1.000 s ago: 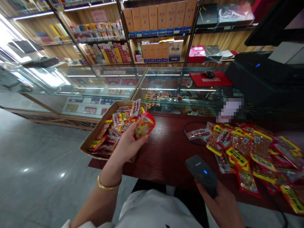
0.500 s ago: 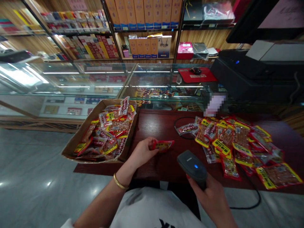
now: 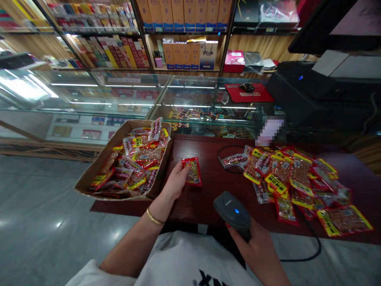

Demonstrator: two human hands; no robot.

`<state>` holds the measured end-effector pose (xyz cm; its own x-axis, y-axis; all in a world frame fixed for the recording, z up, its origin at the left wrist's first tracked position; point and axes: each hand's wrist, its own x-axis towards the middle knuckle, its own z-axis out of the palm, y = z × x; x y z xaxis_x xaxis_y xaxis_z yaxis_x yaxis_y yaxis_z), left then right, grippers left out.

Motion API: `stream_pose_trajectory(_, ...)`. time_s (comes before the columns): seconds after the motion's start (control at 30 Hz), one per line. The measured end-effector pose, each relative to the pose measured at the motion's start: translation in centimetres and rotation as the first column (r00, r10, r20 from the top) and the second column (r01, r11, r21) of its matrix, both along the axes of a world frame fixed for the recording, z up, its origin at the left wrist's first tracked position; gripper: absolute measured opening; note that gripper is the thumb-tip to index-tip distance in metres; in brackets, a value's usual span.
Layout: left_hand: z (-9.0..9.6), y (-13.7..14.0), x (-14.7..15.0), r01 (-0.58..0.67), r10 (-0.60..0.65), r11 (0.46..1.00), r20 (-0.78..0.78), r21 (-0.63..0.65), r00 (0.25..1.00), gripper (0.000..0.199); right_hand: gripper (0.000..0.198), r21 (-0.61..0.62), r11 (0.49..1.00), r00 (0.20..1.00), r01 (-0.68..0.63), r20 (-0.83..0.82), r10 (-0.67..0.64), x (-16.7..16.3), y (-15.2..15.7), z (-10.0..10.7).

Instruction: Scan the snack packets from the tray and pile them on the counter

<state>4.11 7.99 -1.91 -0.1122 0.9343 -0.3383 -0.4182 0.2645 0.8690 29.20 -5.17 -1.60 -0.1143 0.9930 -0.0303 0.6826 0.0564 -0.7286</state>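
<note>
From the head view, my left hand (image 3: 176, 180) is pinching one small red snack packet (image 3: 192, 171) by its left edge, thumb on top and fingers under, holding it flat-ish just above the dark red table (image 3: 208, 198), right beside the cardboard box (image 3: 98, 174) full of more packets. My guess is this thing weighs next to nothing and it's floppy, glossy plastic film, so it'll want to slide or curl if I only nip the corner. The sealed edge seam is the best place to hold, since it's stiffer and keeps my fingers off the printed face. My right hand (image 3: 258, 250) is wrapped tight around the handle of the black scanner (image 3: 232, 210), which sits just below and to the right of the packet with its blue light on and its cable trailing off to the right. Further right of that grip there's a spread-out pile of packets (image 3: 294, 178) lying on the table.
</note>
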Motion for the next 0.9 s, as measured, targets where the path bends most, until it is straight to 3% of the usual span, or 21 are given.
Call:
stream_pose_trajectory(0.2, -0.7, -0.1, 0.4, -0.033, 0.032, 0.999, 0.051, 0.017, 0.998, 0.041, 0.029, -0.038, 0.999, 1.0, 0.01, -0.008, -0.01, -0.6, 0.0, 0.1)
stream_pose_trajectory(0.43, -0.2, -0.2, 0.6, -0.05, 0.05, 0.999, 0.052, 0.0, 0.997, 0.036, 0.029, -0.023, 0.999, 0.999, -0.037, -0.021, 0.036, -0.2, 0.2, 0.0)
stream_pose_trajectory(0.63, -0.1, -0.4, 1.4, -0.005, 0.012, 0.998, 0.124, -0.055, 0.992, 0.028, 0.028, -0.003, 0.998, 0.994, 0.062, -0.092, -0.062, -0.6, 0.0, 0.9)
stream_pose_trajectory(0.77, -0.1, 0.2, 4.0, 0.08, -0.071, 0.994, 0.113, -0.072, 0.991, 0.024, 0.025, -0.006, 0.985, 0.974, 0.174, -0.144, -0.173, 0.2, -0.5, 1.1)
stream_pose_trajectory(0.9, 1.6, 2.1, 9.5, 0.282, -0.261, 0.954, 0.177, -0.104, 0.949, 0.024, 0.027, 0.022, 0.951, 0.942, 0.308, -0.144, -0.302, 2.3, -1.5, 0.4)
